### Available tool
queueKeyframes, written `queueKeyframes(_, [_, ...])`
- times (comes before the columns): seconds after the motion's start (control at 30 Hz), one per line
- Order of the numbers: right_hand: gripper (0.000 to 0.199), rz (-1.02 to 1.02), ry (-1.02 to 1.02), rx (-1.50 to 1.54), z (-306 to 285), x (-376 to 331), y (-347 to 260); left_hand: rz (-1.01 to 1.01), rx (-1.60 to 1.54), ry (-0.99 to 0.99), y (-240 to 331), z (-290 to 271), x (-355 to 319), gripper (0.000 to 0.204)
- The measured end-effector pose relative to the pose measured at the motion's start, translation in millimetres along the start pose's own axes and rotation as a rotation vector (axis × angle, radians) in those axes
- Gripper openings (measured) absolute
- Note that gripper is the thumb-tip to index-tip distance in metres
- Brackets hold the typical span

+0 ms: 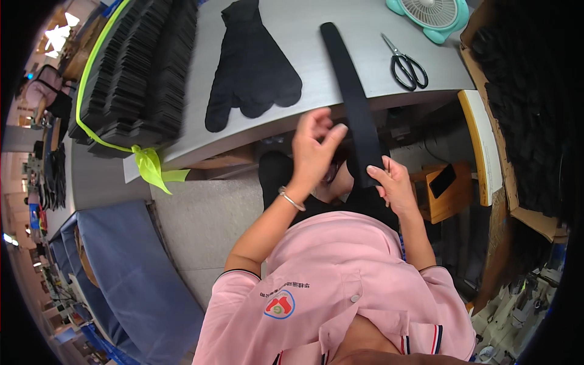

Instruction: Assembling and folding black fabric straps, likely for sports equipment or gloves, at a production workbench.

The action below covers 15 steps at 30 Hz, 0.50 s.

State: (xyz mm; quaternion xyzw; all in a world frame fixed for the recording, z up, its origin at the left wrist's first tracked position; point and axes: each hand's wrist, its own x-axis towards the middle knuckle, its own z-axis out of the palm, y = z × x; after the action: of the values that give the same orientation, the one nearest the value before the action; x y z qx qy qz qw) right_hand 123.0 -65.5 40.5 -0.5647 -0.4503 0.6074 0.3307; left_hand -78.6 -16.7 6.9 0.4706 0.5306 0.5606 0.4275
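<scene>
A long black strip [353, 91] runs from the grey table [292, 36] down over its front edge to my lap. My right hand [392, 182] pinches the strip's lower end just below the table edge. My left hand [313, 149] hovers beside it with fingers bent, thumb and forefinger close together; what it holds, if anything, is hidden. Black fabric [277, 176] lies in my lap under both hands. A bracelet [291, 199] sits on my left wrist.
A pile of black fabric pieces [252, 67] lies on the table. Stacked black pieces [134, 73] tied with a yellow-green band [149, 164] sit at the left. Scissors [406, 64] and a teal fan [432, 15] are at the right, next to a cardboard box [523, 109] of black parts.
</scene>
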Motion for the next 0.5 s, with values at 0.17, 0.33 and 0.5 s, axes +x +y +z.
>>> queueKeyframes(0.17, [0.020, 0.045, 0.005, -0.078, -27.6, -3.0, 12.4, 0.438, 0.667, 0.231, 4.9, -82.7, 89.2, 0.049])
queueKeyframes(0.33, [0.018, 0.147, 0.073, -0.128, -63.9, -14.7, 59.5, 0.308, 1.120, 0.107, -33.6, -140.4, 133.8, 0.073])
queueKeyframes(0.5, [0.021, 0.180, 0.288, -0.084, -125.1, -68.8, 155.9, 0.271, 1.126, 0.042, -36.8, -135.6, 142.2, 0.074])
